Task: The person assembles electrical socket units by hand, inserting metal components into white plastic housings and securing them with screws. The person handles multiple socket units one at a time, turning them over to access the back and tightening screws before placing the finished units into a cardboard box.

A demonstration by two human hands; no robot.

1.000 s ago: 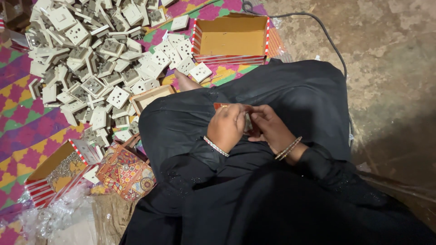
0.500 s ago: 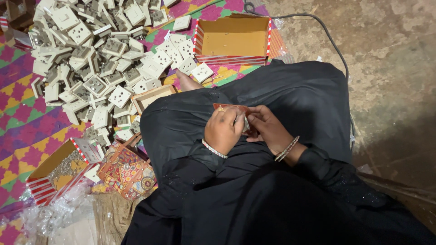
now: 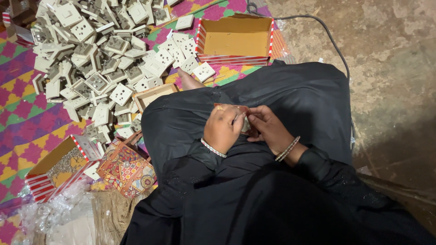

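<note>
The left hand (image 3: pixel 222 127) and right hand (image 3: pixel 269 128) close around a small item (image 3: pixel 245 123), covering most of it, so its kind cannot be told. The pile of white sockets (image 3: pixel 97 59) runs off the top edge. The clear plastic bag (image 3: pixel 50 213) is cut by the bottom edge.

Rough, mottled concrete floor (image 3: pixel 386 54) on the right, dimly lit – a dark cable (image 3: pixel 334 43) curves across it. On the left lies a woven mat (image 3: pixel 22 122) in pink, purple, yellow and green diamonds (colours vivid despite shadow)
</note>
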